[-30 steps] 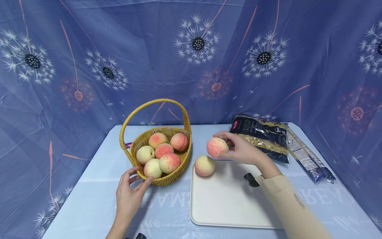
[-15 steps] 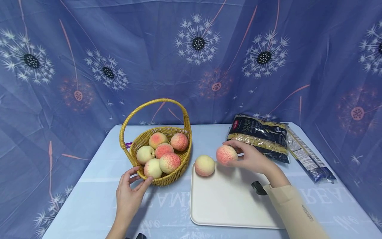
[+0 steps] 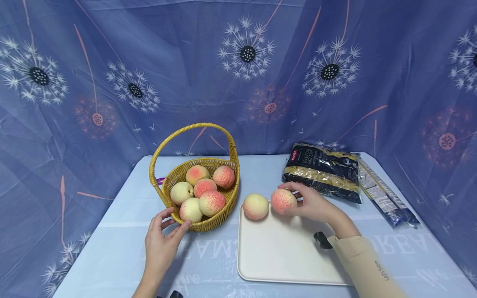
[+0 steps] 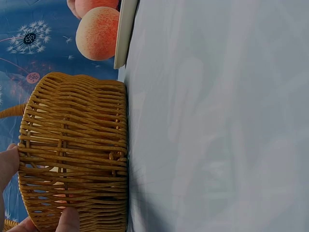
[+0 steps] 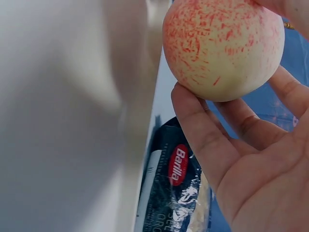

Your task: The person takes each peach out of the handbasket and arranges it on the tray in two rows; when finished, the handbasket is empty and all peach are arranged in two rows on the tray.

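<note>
Your right hand grasps the speckled peach at the far edge of the white tray, just to the right of the paler peach, while your left hand, which is farther from it, pinches the rim of the basket.

The pasta bag reads "Barilla" and "SELEZIONE ORO CHEF", while the tablecloth bears "the" and flipped "REA".
</note>
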A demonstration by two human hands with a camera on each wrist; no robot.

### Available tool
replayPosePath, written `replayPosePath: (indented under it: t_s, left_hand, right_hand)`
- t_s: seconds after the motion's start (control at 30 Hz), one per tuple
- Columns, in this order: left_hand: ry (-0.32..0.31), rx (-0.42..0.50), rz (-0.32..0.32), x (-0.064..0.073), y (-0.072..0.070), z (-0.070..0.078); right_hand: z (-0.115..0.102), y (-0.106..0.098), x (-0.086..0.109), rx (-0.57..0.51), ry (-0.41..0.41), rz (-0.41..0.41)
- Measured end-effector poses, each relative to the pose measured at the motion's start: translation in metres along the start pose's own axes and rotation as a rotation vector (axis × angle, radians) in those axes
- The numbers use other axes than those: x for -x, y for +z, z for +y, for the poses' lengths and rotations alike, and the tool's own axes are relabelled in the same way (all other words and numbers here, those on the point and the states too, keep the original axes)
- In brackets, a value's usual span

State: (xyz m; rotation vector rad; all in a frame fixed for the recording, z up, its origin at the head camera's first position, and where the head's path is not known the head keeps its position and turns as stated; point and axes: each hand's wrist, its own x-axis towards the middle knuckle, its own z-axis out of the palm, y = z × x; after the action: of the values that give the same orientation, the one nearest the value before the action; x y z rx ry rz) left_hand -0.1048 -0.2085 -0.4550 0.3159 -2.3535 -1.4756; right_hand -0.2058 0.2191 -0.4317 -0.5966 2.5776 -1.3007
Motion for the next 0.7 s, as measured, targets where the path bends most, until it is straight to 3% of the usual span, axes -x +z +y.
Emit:
replayPosePath:
  t_s: [0.33, 0.7]
  left_hand:
    - [0.007, 0.008, -0.002, 0.0, 0.0, -0.001]
    - [0.011, 0.005, -0.004, -0.001, 0.0, -0.002]
  right_hand:
    - [0.005, 0.008, 0.001, 0.002, -0.056, -0.022]
    - [0.007, 0.013, -0.001, 0.046, -0.056, -0.024]
